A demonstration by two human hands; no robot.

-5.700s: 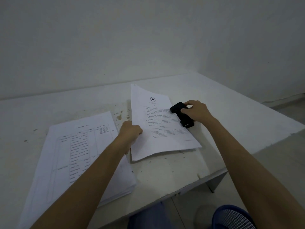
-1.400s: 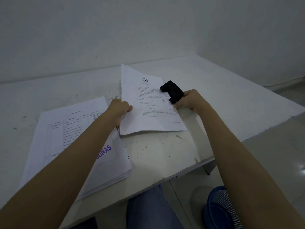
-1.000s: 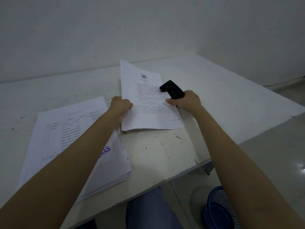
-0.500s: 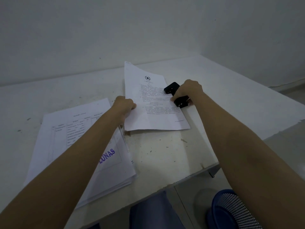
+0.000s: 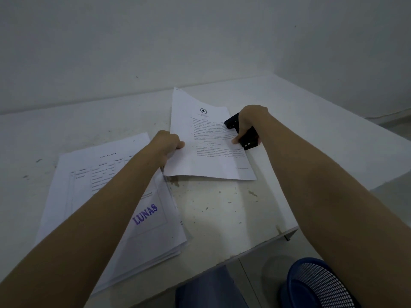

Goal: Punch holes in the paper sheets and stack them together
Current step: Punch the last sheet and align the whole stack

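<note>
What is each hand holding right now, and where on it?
The left hand pinches the sheet at its left edge. The right hand grips the black punch from above, at the sheet's right edge.

Thin white printed paper makes up the sheet (image 5: 209, 141) and the stack (image 5: 106, 196) at lower left. The punch (image 5: 248, 138) looks like matt black plastic. The white table (image 5: 222, 210) is chipped and speckled.

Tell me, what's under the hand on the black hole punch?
The right hand grips the black hole punch, which sits on the right edge of the paper sheet. The hand covers the punch's middle, and whether the paper is inside its slot cannot be seen.
</note>
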